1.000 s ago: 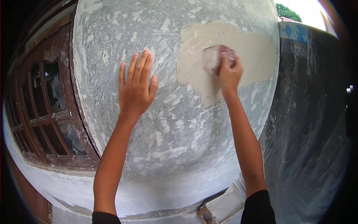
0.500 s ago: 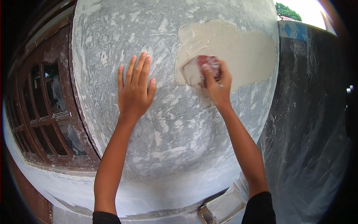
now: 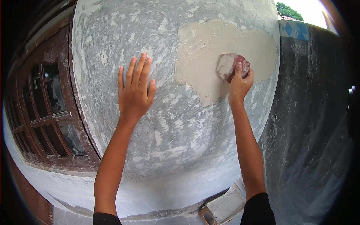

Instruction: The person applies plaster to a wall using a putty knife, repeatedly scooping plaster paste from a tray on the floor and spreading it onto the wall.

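Note:
My left hand (image 3: 135, 89) lies flat against the grey, white-streaked wall (image 3: 161, 131), its fingers spread and nothing held. In my right hand (image 3: 242, 84) is a dark red scraper (image 3: 229, 65), its face smeared with pale filler and its lower end gripped between thumb and fingers. The scraper rests on a wide patch of beige filler (image 3: 198, 52) on the upper right of the wall. A ragged tongue of filler hangs down at the patch's lower edge, left of my right wrist.
A brown wooden window frame with panes (image 3: 48, 108) stands at the left. Below, by my right elbow, is a tray-like block (image 3: 225, 206) coated with filler. Dark sheeting (image 3: 303, 131) covers the right side. A white ledge (image 3: 161, 195) runs under the wall.
My right hand has swept the scraper rightward across the filler patch. Filler now covers the spot where it was, spreading lower at the left. My left hand has stayed in place.

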A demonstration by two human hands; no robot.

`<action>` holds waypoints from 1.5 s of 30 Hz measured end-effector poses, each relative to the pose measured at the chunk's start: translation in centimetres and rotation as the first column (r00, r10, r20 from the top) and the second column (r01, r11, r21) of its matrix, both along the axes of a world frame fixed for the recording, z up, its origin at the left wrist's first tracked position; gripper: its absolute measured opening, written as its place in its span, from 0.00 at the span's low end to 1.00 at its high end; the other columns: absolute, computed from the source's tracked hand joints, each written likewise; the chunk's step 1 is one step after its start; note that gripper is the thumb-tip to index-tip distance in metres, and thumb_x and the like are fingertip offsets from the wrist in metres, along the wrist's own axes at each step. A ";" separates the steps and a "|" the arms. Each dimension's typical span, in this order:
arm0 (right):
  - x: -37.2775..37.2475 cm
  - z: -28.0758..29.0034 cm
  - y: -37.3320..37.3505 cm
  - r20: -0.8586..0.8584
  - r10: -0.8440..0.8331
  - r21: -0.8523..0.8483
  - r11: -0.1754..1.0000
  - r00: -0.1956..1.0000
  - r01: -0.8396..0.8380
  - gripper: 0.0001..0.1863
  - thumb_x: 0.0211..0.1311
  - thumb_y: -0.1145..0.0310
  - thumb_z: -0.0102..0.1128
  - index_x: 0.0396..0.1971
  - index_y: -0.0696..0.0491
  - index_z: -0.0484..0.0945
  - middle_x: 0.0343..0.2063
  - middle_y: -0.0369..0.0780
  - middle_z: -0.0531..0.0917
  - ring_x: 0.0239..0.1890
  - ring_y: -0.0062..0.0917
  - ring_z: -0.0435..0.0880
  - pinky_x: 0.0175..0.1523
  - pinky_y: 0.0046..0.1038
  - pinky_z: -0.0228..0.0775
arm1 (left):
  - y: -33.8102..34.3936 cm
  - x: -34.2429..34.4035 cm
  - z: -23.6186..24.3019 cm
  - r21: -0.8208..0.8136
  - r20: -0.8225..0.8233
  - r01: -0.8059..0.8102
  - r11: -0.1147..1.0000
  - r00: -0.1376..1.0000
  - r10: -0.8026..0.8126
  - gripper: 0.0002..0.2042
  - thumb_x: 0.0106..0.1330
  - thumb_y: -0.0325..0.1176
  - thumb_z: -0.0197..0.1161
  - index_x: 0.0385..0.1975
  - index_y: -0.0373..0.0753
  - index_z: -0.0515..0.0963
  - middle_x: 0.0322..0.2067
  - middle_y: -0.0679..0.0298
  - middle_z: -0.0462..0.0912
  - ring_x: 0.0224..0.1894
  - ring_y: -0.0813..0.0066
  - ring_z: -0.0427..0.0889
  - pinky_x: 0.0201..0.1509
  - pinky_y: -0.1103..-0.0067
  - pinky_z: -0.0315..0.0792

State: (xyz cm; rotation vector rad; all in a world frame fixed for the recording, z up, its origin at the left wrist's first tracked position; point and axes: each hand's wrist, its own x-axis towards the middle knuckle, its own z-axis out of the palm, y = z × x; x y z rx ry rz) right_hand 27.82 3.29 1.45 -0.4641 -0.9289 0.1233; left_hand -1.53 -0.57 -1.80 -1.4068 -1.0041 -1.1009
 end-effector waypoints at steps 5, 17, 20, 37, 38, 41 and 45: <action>-0.2 -1.6 0.9 0.427 -0.314 0.240 0.944 0.848 0.229 0.14 0.71 0.64 0.61 0.48 0.59 0.77 0.36 0.39 0.83 0.38 0.21 0.82 0.43 0.25 0.74 | -0.2 0.2 0.0 -0.005 -0.005 0.007 1.000 1.000 -0.007 0.28 0.72 0.40 0.48 0.73 0.49 0.61 0.73 0.68 0.61 0.76 0.68 0.56 0.80 0.57 0.44; -1.8 2.9 1.2 0.350 -0.327 0.209 0.941 0.878 0.267 0.13 0.69 0.65 0.62 0.45 0.58 0.78 0.35 0.40 0.83 0.31 0.23 0.83 0.36 0.24 0.77 | -0.4 0.1 0.1 0.002 -0.003 -0.012 1.000 1.000 0.012 0.28 0.71 0.39 0.49 0.72 0.48 0.62 0.73 0.68 0.62 0.76 0.67 0.56 0.80 0.57 0.43; 2.5 5.1 0.1 -0.200 0.091 -0.036 0.994 0.976 -0.100 0.14 0.71 0.66 0.60 0.50 0.58 0.74 0.36 0.41 0.82 0.30 0.25 0.84 0.31 0.28 0.84 | -0.1 0.5 0.2 0.009 -0.007 -0.007 1.000 1.000 0.007 0.28 0.71 0.39 0.49 0.72 0.48 0.61 0.73 0.68 0.61 0.76 0.67 0.56 0.80 0.57 0.43; 6.6 6.7 2.0 -0.360 0.122 0.046 0.992 0.925 -0.114 0.18 0.68 0.66 0.63 0.51 0.62 0.75 0.41 0.46 0.83 0.31 0.27 0.85 0.29 0.27 0.81 | 0.0 0.8 -0.4 0.017 -0.012 -0.020 1.000 1.000 0.020 0.28 0.72 0.39 0.49 0.73 0.47 0.61 0.73 0.67 0.61 0.76 0.66 0.56 0.79 0.56 0.43; 6.1 6.3 2.0 -0.291 0.101 0.096 0.992 0.951 -0.076 0.19 0.69 0.64 0.63 0.51 0.61 0.75 0.42 0.45 0.83 0.30 0.24 0.84 0.28 0.24 0.79 | 0.1 0.9 -0.4 0.018 -0.013 -0.018 1.000 1.000 0.019 0.28 0.72 0.39 0.49 0.73 0.47 0.61 0.73 0.67 0.61 0.76 0.66 0.56 0.79 0.56 0.43; -1.5 5.0 -0.9 0.060 0.109 0.040 0.993 0.992 -0.112 0.21 0.68 0.60 0.65 0.52 0.60 0.77 0.42 0.43 0.83 0.35 0.24 0.83 0.39 0.28 0.78 | -0.1 0.0 -0.9 0.006 0.009 -0.046 0.999 0.999 0.045 0.28 0.72 0.39 0.49 0.73 0.47 0.61 0.74 0.66 0.61 0.76 0.65 0.55 0.79 0.55 0.44; -4.0 3.4 0.1 0.505 -0.115 0.302 0.952 0.856 -0.050 0.21 0.66 0.59 0.66 0.49 0.61 0.79 0.33 0.43 0.84 0.34 0.25 0.82 0.38 0.30 0.74 | -0.4 0.6 -1.0 0.007 0.009 -0.032 0.999 0.999 0.032 0.27 0.72 0.40 0.49 0.72 0.47 0.61 0.73 0.67 0.61 0.76 0.65 0.55 0.79 0.55 0.44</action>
